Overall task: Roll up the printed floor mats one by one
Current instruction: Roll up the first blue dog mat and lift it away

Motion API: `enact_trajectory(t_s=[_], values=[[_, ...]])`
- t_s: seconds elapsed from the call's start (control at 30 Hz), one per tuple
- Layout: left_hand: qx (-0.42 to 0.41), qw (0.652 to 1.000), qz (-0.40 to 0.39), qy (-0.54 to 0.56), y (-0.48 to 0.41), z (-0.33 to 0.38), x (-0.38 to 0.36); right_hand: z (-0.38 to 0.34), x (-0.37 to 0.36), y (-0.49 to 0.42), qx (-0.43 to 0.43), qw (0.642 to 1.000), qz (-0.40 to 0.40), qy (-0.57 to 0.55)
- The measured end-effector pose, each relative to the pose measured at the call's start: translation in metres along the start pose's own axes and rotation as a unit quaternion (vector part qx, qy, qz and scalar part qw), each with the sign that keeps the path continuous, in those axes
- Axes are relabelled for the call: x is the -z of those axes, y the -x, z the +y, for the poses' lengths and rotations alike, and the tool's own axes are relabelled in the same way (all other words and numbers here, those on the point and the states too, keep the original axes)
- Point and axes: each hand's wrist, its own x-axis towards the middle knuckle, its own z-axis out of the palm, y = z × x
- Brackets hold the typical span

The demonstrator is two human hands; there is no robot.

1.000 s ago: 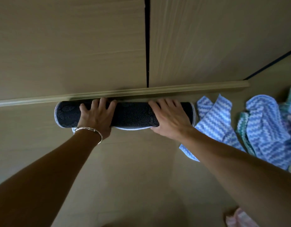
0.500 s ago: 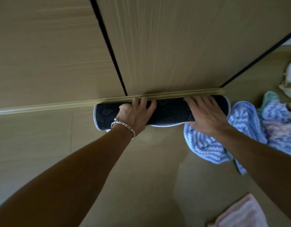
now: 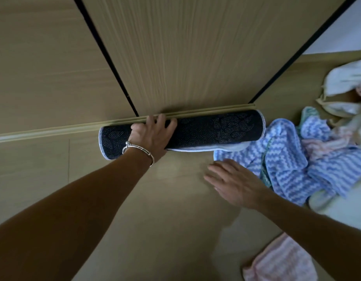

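Observation:
A rolled-up floor mat (image 3: 216, 129), dark with a dotted back and a white stitched edge, lies on the wooden floor against a pale rail at the foot of sliding doors. My left hand (image 3: 153, 136), with a silver bangle at the wrist, rests on the roll's left part, fingers draped over its top. My right hand (image 3: 234, 183) hovers flat and empty above the floor, in front of the roll and apart from it, fingers spread.
A heap of blue-and-white zigzag cloths (image 3: 293, 159) lies right of the roll, touching its right end. More pale and pink cloths (image 3: 348, 92) are piled further right. A pink striped cloth (image 3: 281, 262) lies near the bottom right. The door rail (image 3: 53, 130) bounds the floor.
My right hand has lifted off the roll and drawn back toward me. The left hand stays on the roll. The view has shifted, so the roll sits further right.

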Motion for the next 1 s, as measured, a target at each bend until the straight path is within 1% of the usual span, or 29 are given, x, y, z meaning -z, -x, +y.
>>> enact_trajectory(t_s=[0.07,0.17,0.3,0.43,0.5,0.6,0.67,0.7,0.73,0.77,0.8,0.83,0.87,0.93,0.97,1.0], values=[[0.005,1.0,0.001,0.001,0.001,0.0,-0.001,0.024,-0.009,0.016,-0.05,0.997,-0.039,0.047],[0.003,1.0,0.022,-0.01,0.007,0.005,0.001,0.053,-0.011,0.025,-0.087,0.992,-0.024,0.09],[-0.037,0.999,0.03,-0.015,0.007,0.029,0.002,0.048,-0.013,0.013,-0.13,0.988,-0.027,0.081],[-0.056,0.997,0.043,-0.015,-0.004,0.049,0.007,0.033,-0.013,0.009,-0.2,0.974,-0.097,0.047],[-0.064,0.996,0.05,-0.029,-0.007,0.053,0.007,0.034,-0.013,0.013,-0.202,0.973,-0.1,0.038],[-0.062,0.996,0.046,-0.041,-0.006,0.061,0.008,0.045,-0.012,0.023,-0.212,0.97,-0.109,0.055],[-0.058,0.996,0.042,-0.045,-0.006,0.064,0.008,0.06,-0.007,0.033,-0.258,0.948,-0.17,0.075],[-0.059,0.996,0.041,-0.048,-0.007,0.064,0.008,0.069,-0.004,0.039,-0.301,0.924,-0.219,0.086],[-0.061,0.996,0.04,-0.049,-0.008,0.063,0.008,0.076,0.0,0.045,-0.351,0.89,-0.272,0.103],[-0.061,0.996,0.041,-0.048,-0.009,0.062,0.007,0.082,0.004,0.047,-0.396,0.857,-0.308,0.119],[-0.061,0.996,0.043,-0.047,-0.009,0.061,0.006,0.085,0.009,0.045,-0.441,0.829,-0.322,0.118],[-0.062,0.996,0.043,-0.047,-0.01,0.059,0.006,0.085,0.011,0.04,-0.47,0.828,-0.289,0.1],[-0.061,0.996,0.04,-0.046,-0.01,0.058,0.006,0.083,0.013,0.031,-0.479,0.845,-0.228,0.071],[-0.061,0.997,0.037,-0.041,-0.009,0.053,0.006,0.076,0.012,0.012,-0.453,0.887,-0.088,0.036],[-0.063,0.997,0.032,-0.039,-0.009,0.05,0.008,0.074,0.011,0.005,-0.436,0.899,-0.021,0.045],[-0.064,0.997,0.024,-0.039,-0.009,0.047,0.01,0.072,0.012,-0.001,-0.434,0.899,0.029,0.048]])
